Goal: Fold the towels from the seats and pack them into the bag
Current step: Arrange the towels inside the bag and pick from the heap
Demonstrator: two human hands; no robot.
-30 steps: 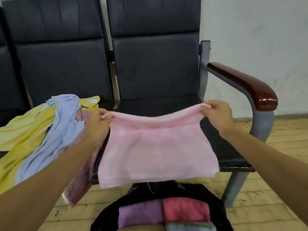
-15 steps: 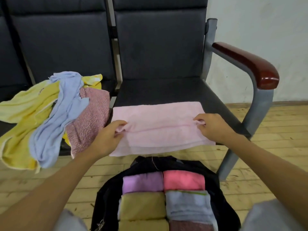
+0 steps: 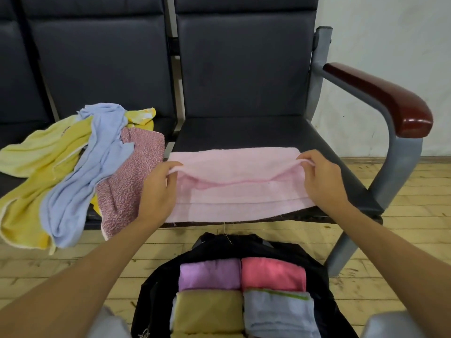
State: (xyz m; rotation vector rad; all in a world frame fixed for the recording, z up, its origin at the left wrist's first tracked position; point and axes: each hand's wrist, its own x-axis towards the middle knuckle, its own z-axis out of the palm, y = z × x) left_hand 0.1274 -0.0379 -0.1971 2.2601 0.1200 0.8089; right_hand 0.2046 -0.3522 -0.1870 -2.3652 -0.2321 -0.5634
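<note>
2 hands, L hand (image 3: 156,193) & R hand (image 3: 322,181), fingers pinch 1 pink towel (image 3: 239,193) on seat (image 3: 244,132) (bag (image 3: 153,298): 4+ folded).

Dark padded seats (image 3: 244,69), red-brown armrest (image 3: 380,101), whitish wall (image 3: 390,32), plank floor (image 3: 415,191).

Person, seen from own head camera. Left hand (image 3: 158,191) and right hand (image 3: 319,181): bare. Left forearm (image 3: 97,272) and right forearm (image 3: 390,252): uncovered along their whole visible length. Clothing: pale grey fabric, rounded left patch (image 3: 107,324) and right patch (image 3: 390,325) at near edge; garment type cannot be told.
</note>
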